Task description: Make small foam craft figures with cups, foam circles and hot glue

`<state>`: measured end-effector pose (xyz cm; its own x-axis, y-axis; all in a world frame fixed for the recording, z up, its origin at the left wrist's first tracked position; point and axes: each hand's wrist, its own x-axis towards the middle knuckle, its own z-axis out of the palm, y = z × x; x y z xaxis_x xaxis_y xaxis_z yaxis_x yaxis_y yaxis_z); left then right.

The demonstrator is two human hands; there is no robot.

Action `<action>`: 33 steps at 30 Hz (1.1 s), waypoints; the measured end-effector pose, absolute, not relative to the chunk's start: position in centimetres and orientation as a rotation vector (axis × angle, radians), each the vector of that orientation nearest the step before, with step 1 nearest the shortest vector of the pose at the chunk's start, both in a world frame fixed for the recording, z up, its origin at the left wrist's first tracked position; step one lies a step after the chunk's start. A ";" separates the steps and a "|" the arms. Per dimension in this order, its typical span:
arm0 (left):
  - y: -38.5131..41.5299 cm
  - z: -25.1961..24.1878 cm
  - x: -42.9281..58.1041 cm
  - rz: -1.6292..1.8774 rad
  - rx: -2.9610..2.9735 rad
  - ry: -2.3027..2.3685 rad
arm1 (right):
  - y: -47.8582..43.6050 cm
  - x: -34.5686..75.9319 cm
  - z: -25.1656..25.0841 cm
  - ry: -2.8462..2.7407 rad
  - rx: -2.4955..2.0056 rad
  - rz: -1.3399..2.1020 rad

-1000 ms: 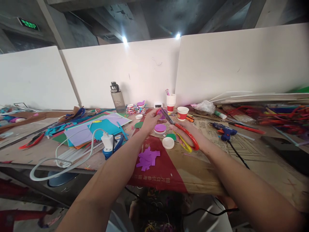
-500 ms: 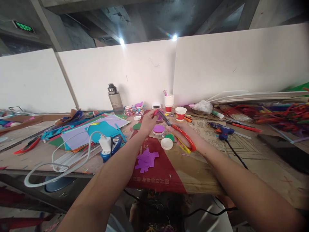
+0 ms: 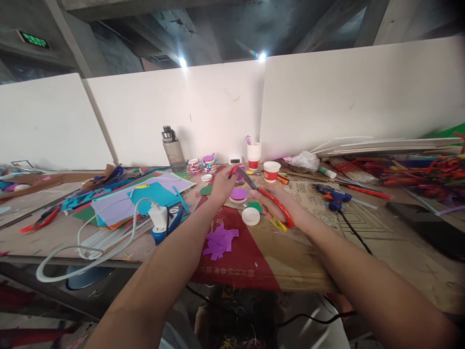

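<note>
My right hand (image 3: pixel 278 201) is closed round a pair of scissors (image 3: pixel 271 194) with red and yellow handles. Their metal blades point up and left, reaching to my left hand (image 3: pixel 224 185). That hand pinches a small purple piece (image 3: pixel 240 178), partly covered by the fingers and blades, with a bit of red showing at its edge. Just below lie a white lid topped with a purple disc (image 3: pixel 239 194), a green disc (image 3: pixel 255 207) and an empty-looking white lid (image 3: pixel 251 216). Cut purple strips (image 3: pixel 220 241) are heaped nearer me.
Paper cups (image 3: pixel 271 171), a water bottle (image 3: pixel 173 149) and a small clock (image 3: pixel 235 160) stand toward the white board. Coloured sheets (image 3: pixel 148 196) and a power strip with a white charger (image 3: pixel 160 220) are on the left. A glue gun (image 3: pixel 336 196) and black phone-like slab (image 3: pixel 428 228) lie right.
Hardly anything differs. Both hands and the scissors keep nearly the same place, and the view has shifted very slightly.
</note>
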<state>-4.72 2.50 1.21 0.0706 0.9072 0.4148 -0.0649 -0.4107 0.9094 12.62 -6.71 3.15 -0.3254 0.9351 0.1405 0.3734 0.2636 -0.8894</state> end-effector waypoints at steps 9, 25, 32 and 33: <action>2.2 1.4 -4.7 1.485 1.502 0.889 | -6.9 12.5 3.3 -1.861 -1.205 0.991; 2.8 1.1 -5.2 1.558 1.464 0.828 | -6.2 12.9 2.7 -1.887 -1.100 1.036; 2.7 1.3 -5.2 1.559 1.432 0.775 | -6.9 12.9 3.4 -1.833 -1.150 1.081; 2.6 1.3 -5.2 1.556 1.437 0.768 | -6.9 12.8 3.5 -1.805 -1.164 1.108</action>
